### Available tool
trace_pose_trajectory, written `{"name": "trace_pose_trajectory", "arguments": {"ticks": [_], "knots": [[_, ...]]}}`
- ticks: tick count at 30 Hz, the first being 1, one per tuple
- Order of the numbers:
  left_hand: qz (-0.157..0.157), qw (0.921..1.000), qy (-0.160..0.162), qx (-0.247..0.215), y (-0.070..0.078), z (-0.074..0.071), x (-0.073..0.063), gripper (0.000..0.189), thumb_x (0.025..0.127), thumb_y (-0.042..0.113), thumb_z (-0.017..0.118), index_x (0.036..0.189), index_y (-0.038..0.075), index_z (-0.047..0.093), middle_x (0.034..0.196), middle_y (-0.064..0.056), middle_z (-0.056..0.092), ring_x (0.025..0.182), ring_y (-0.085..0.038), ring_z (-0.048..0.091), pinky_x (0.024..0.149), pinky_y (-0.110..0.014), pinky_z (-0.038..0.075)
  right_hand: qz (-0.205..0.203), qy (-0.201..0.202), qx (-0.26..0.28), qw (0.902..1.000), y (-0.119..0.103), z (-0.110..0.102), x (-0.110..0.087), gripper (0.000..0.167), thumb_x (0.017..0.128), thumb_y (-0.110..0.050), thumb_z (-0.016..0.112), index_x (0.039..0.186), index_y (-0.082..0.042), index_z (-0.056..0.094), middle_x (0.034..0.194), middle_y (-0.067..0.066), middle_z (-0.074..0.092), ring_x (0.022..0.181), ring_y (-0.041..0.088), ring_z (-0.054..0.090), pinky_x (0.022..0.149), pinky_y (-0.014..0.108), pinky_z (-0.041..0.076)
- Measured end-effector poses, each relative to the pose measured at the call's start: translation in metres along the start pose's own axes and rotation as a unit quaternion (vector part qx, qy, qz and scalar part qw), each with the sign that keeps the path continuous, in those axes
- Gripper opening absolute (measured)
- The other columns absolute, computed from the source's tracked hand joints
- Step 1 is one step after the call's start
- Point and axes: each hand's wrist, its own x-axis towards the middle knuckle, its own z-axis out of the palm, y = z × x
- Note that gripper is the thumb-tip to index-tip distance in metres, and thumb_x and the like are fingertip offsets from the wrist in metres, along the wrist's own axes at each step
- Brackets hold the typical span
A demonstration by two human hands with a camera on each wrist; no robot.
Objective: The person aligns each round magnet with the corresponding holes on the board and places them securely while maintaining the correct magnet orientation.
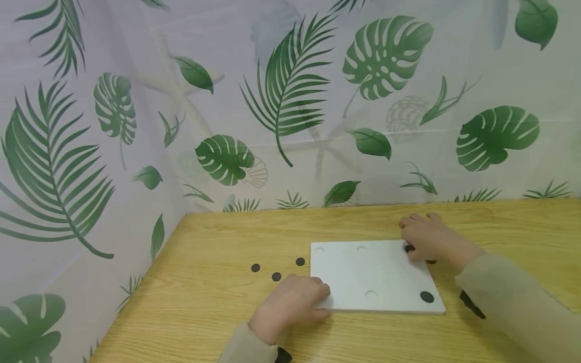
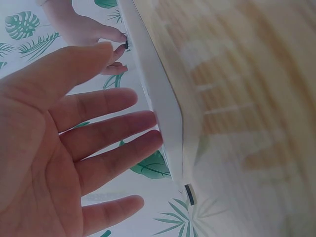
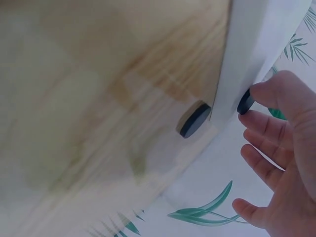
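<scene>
A white rectangular board (image 1: 363,275) with shallow round recesses lies on the table. My right hand (image 1: 431,239) is at its far right corner, pinching a black disc (image 3: 245,102) between thumb and index finger at the board's surface; the other fingers are spread loosely. Over the near left corner is my left hand (image 1: 295,300), its fingertips touching the board, with nothing in its grasp. In the left wrist view those fingers (image 2: 108,133) look relaxed and apart. A second black disc (image 1: 427,297) lies at the near right corner of the board.
Left of the board, three loose black discs (image 1: 276,277) lie on the wooden table (image 1: 204,297). Another disc (image 3: 195,120) lies on the table just right of the board, partly hidden by my right wrist in the head view. A leaf-print curtain (image 1: 272,166) hangs behind.
</scene>
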Motion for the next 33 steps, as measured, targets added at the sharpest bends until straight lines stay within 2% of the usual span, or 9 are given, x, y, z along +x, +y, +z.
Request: {"name": "trace_pose_trajectory", "arguments": {"ticks": [11,19,33], "knots": [[0.002,0.9999,0.008,0.005,0.001,0.001,0.000,0.019,0.080,0.035,0.062,0.077,0.017,0.058,0.064,0.010,0.044,0.055,-0.006,0.039,0.049,-0.022,0.031,0.008,-0.010,0.018,0.9997,-0.001,-0.002,0.002,0.029,0.067,-0.019,0.071,0.053,-0.015,0.046,0.106,0.015,0.053,0.098,0.036,0.045,0.077,0.062,0.028],[-0.005,1.0000,-0.002,0.004,0.002,-0.001,0.000,0.019,0.080,0.036,0.062,0.079,0.017,0.060,0.065,0.010,0.045,0.055,-0.006,0.040,0.049,-0.021,0.032,0.020,-0.034,0.006,0.9992,-0.003,-0.003,0.007,0.026,0.067,-0.020,0.071,0.057,-0.015,0.048,0.102,0.013,0.053,0.093,0.034,0.046,0.075,0.061,0.030],[-0.005,1.0000,-0.001,0.006,0.000,0.000,0.000,0.020,0.080,0.036,0.062,0.079,0.017,0.060,0.064,0.010,0.044,0.055,-0.006,0.040,0.049,-0.021,0.032,0.030,-0.043,0.006,0.9986,-0.008,-0.012,0.006,0.027,0.068,-0.018,0.073,0.057,-0.014,0.049,0.102,0.015,0.053,0.094,0.036,0.045,0.075,0.060,0.031]]}}
